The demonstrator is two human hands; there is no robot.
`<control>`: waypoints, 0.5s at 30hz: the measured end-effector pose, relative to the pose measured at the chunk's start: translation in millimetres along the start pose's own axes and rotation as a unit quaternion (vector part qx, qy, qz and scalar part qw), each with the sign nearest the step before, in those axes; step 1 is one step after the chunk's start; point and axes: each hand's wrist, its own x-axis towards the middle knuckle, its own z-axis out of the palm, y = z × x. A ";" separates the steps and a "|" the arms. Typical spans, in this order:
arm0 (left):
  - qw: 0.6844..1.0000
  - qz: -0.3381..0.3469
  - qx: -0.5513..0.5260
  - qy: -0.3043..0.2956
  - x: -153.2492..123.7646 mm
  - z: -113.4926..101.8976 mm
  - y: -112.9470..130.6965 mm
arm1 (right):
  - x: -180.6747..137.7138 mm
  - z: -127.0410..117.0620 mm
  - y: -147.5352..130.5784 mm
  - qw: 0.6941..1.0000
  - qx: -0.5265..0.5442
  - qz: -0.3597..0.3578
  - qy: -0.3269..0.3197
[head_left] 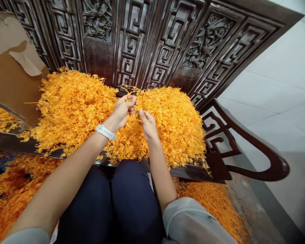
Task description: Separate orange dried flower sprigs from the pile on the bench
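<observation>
My left hand (124,110), with a pale watch strap (106,132) at the wrist, pinches a thin orange sprig (124,88) whose stems stick out beyond the fingers. Just right of it, my right hand (148,126) is closed, thumb against fingers, on an orange sprig that is hard to tell from the pile behind. Both hands hover close together over heaps of frilly, branching orange sprigs. One heap (71,108) rises to the left and another (178,125) to the right.
The heaps lie on a dark wooden bench (190,171) with a carved back (152,44) and a curved armrest (274,166) at right. Torn cardboard (12,74) leans at left. More orange sprigs (210,200) cover the floor below, on both sides of my legs.
</observation>
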 end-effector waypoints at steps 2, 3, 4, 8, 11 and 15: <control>0.998 0.004 0.054 0.010 1.5 -2.7 -1.8 | -5.4 4.0 -3.4 0.994 0.104 0.014 0.021; 0.995 0.010 0.101 0.011 2.0 -4.4 -3.1 | -7.1 5.4 -5.7 0.988 0.150 0.013 0.033; 0.987 0.022 0.157 0.001 2.3 -6.3 -4.6 | -8.0 6.0 -8.3 0.981 0.187 0.009 0.044; 0.939 0.100 0.322 -0.065 4.0 -14.0 -11.0 | -5.8 2.9 -14.0 0.973 0.202 -0.008 0.112; 0.903 0.163 0.397 -0.020 8.3 -17.9 -16.2 | -9.3 6.2 -9.5 0.973 0.166 0.010 0.159; 0.870 0.210 0.437 0.088 21.1 -28.1 -14.7 | -37.5 29.7 1.6 0.971 0.209 0.108 0.039</control>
